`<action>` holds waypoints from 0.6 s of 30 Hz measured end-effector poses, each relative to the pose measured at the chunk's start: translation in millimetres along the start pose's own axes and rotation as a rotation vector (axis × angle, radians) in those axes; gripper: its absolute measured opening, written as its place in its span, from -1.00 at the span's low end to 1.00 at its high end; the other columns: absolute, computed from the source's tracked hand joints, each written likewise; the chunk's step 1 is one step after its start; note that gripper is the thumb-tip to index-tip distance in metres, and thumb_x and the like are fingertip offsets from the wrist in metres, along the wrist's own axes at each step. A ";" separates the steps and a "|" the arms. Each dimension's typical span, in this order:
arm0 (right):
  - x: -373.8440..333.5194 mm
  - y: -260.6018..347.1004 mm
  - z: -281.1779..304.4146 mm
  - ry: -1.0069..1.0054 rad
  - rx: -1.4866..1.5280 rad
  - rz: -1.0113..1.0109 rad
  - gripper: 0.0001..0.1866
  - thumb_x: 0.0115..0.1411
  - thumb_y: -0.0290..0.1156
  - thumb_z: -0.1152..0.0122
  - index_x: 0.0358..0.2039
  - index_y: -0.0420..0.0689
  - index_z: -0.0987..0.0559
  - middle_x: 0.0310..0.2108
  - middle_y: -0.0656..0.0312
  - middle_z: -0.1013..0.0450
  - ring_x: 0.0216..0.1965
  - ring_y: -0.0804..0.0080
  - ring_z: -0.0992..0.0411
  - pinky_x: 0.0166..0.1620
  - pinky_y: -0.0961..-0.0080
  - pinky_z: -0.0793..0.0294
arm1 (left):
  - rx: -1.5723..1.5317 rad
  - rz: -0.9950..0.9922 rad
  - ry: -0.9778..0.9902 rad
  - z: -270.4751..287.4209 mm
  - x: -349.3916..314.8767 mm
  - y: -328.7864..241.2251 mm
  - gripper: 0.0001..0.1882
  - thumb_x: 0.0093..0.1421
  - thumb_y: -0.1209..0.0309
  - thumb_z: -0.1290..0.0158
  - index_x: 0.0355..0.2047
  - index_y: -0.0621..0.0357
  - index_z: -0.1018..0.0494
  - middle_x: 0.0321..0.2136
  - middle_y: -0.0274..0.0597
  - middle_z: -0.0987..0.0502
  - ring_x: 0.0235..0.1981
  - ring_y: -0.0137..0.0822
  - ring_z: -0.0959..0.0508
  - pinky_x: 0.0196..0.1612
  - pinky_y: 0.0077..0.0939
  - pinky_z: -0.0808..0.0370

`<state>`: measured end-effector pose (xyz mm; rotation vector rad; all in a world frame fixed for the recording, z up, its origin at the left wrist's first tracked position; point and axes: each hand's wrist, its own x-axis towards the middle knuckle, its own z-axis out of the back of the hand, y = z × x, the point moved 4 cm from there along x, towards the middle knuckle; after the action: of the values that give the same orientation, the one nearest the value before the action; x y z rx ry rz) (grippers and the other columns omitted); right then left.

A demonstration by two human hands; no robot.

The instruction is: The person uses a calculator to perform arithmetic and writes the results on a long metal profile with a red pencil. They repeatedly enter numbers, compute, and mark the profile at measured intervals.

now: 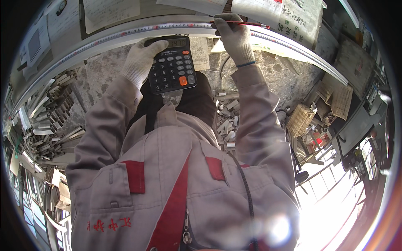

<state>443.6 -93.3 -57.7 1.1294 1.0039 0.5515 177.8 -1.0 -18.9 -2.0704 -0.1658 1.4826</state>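
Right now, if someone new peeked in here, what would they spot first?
Probably the black plastic calculator with a few orange keys, held by the left hand in its white knitted glove at upper middle. Next, the white-gloved right hand holding a thin red-and-black pencil or pen beside the long white measuring strip curving across the top. Then the heaped silvery metal pieces at the left.

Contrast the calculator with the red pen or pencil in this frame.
The calculator is a broad, mostly black slab; the red pen or pencil is a slim rod. The left hand holds the calculator; the right hand, the red pen or pencil. Both are held in gloved hands.
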 end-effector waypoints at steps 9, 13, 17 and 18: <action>0.1 -4.2 8.4 -0.035 -0.054 -0.005 -0.79 0.45 -0.32 -0.33 -0.03 -0.16 -0.67 -0.23 0.17 -0.71 -0.27 0.50 -0.68 -0.31 0.57 -0.59 | -0.003 0.007 0.009 -0.6 3.4 -2.0 -0.65 0.35 0.40 -0.29 0.07 0.35 -0.59 -0.16 -0.14 -0.70 -0.25 -0.39 -0.71 -0.12 -0.49 -0.70; 1.7 -6.2 19.7 -0.046 -0.072 0.009 -0.78 0.46 -0.31 -0.32 -0.02 -0.17 -0.67 -0.24 0.16 -0.72 -0.31 0.50 -0.66 -0.32 0.57 -0.58 | 0.014 0.018 -0.007 -0.1 3.3 -1.5 -0.64 0.34 0.39 -0.30 0.06 0.35 -0.59 -0.16 -0.15 -0.70 -0.24 -0.38 -0.70 -0.08 -0.48 -0.68; 5.6 -9.7 26.9 -0.065 -0.107 -0.018 -0.77 0.46 -0.30 -0.31 -0.01 -0.17 -0.67 -0.26 0.16 -0.72 -0.31 0.50 -0.66 -0.32 0.58 -0.58 | 0.031 0.017 -0.016 -0.6 3.5 -1.2 -0.65 0.34 0.38 -0.30 0.05 0.34 -0.61 -0.16 -0.16 -0.71 -0.24 -0.39 -0.70 -0.07 -0.48 -0.67; 5.7 -8.5 26.2 -0.044 -0.084 0.014 -0.77 0.46 -0.30 -0.31 -0.01 -0.18 -0.67 -0.26 0.16 -0.71 -0.31 0.51 -0.65 -0.32 0.57 -0.58 | 0.043 0.024 -0.022 0.1 3.1 -1.2 -0.65 0.34 0.38 -0.30 0.05 0.34 -0.61 -0.16 -0.16 -0.71 -0.24 -0.39 -0.70 -0.07 -0.48 -0.67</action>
<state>468.3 -104.4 -65.5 1.0702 0.9270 0.5729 179.1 1.2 -21.0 -2.0290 -0.1171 1.5101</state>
